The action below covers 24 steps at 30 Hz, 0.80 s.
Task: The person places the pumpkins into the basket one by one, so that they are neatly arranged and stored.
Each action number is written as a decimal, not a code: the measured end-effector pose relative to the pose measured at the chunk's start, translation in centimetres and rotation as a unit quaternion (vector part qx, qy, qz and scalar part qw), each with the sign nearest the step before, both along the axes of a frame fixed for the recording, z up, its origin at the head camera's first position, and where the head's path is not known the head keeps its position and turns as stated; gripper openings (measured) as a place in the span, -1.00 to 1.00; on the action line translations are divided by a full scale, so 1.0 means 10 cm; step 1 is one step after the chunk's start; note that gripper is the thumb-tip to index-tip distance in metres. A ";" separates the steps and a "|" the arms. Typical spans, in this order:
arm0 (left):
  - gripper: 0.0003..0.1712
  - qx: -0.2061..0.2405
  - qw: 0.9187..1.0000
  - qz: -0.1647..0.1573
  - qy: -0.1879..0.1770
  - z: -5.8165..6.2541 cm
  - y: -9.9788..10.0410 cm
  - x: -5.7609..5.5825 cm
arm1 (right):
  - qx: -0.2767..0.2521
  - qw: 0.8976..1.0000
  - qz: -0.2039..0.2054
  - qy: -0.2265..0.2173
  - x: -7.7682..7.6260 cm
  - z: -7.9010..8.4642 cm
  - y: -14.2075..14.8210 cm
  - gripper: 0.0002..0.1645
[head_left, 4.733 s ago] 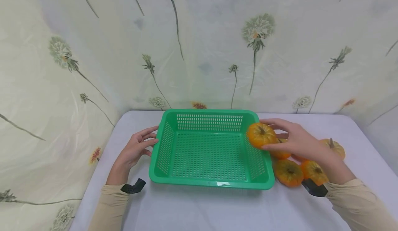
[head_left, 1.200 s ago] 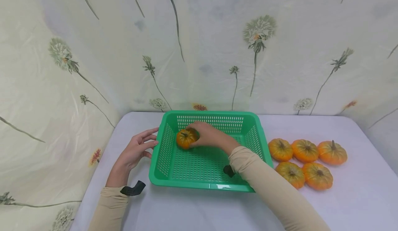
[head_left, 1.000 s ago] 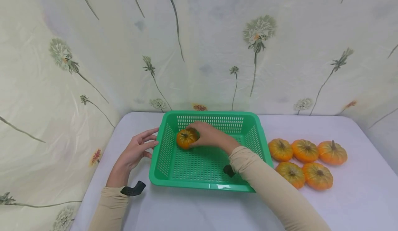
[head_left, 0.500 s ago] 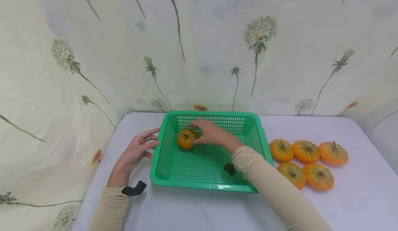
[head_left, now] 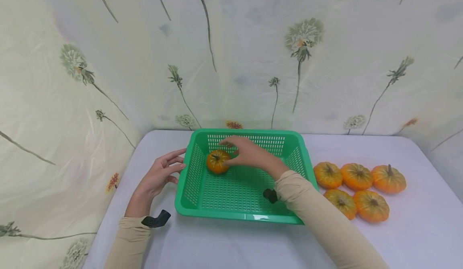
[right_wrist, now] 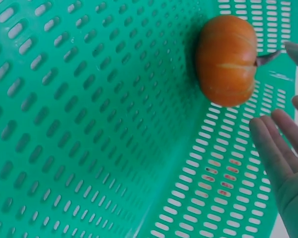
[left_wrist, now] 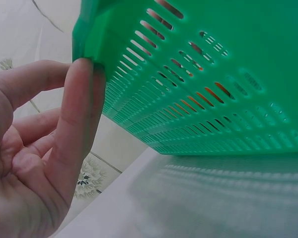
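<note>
In the head view a green plastic basket (head_left: 244,216) stands on the table. A small orange pumpkin (head_left: 216,163) sits in its back left part. My right hand (head_left: 249,153) is just right of this pumpkin, thumb and fingers spread. The right wrist view shows a gap between the fingertips (right_wrist: 258,126) and the pumpkin (right_wrist: 227,62), whose stem points toward the hand. My left hand (head_left: 160,172) is at the basket's left side, its fingers extended. In the left wrist view those fingertips (left_wrist: 81,67) touch the basket's rim (left_wrist: 84,37).
Several more pumpkins (head_left: 356,176) lie in two rows on the white table (head_left: 416,228), right of the basket. One in the front row (head_left: 341,202) is close to the basket's right side. Behind the table hangs a cloth (head_left: 246,60) with a dandelion print.
The right hand carried a pumpkin from the basket's right rim to its back left, then let go and drew slightly up and right. The left hand has stayed at the rim.
</note>
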<state>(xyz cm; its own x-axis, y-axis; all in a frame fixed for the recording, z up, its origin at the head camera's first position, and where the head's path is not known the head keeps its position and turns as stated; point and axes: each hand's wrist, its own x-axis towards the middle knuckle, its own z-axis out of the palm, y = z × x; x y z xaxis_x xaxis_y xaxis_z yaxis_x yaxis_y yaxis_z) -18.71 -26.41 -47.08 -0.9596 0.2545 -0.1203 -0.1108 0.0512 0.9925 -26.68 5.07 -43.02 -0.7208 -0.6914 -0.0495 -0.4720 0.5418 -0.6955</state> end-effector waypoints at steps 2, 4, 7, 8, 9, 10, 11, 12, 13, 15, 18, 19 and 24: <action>-0.29 -0.001 1.000 0.000 0.001 0.00 0.00 0.00 | -0.006 1.000 0.001 -0.002 0.01 0.01 0.01 -0.17; -0.29 -0.002 1.000 -0.001 0.002 0.00 0.00 0.00 | -0.011 1.000 -0.001 -0.003 0.01 0.02 0.02 -0.17; -0.29 -0.003 1.000 -0.001 0.003 -0.01 0.00 -0.01 | -0.016 1.000 -0.003 -0.002 0.02 0.04 0.03 -0.18; -0.29 -0.003 1.000 -0.001 0.003 0.00 0.00 0.00 | -0.019 1.000 -0.003 -0.003 0.02 0.05 0.04 -0.18; -0.29 -0.003 1.000 -0.001 0.003 0.00 0.00 0.00 | -0.023 1.000 -0.003 -0.006 0.02 0.06 0.04 -0.18; -0.29 -0.004 1.000 -0.001 0.002 0.00 0.00 0.00 | -0.026 1.000 -0.003 -0.007 0.03 0.08 0.04 -0.19; -0.29 -0.004 1.000 -0.001 0.002 0.00 0.00 0.00 | -0.029 1.000 -0.002 -0.006 0.03 0.08 0.05 -0.19; -0.29 -0.005 1.000 -0.001 0.002 0.00 0.00 0.00 | -0.033 0.999 -0.002 -0.007 0.03 0.09 0.05 -0.20; -0.29 -0.005 1.000 -0.001 0.001 0.00 0.00 0.00 | -0.036 0.999 -0.002 -0.010 0.04 0.10 0.05 -0.20; -0.29 -0.006 1.000 -0.002 0.002 -0.01 -0.01 -0.01 | -0.043 0.999 -0.001 -0.011 0.05 0.12 0.06 -0.21; -0.28 -0.006 1.000 -0.001 0.003 -0.01 -0.01 -0.01 | -0.053 0.998 0.000 -0.014 0.07 0.14 0.07 -0.20; -0.28 -0.006 1.000 -0.001 0.003 -0.01 -0.01 -0.01 | -0.054 0.998 0.001 -0.013 0.08 0.15 0.08 -0.20; -0.29 -0.002 1.000 0.001 -0.001 0.00 0.00 0.00 | -0.045 0.999 0.003 -0.003 0.13 0.18 0.14 -0.17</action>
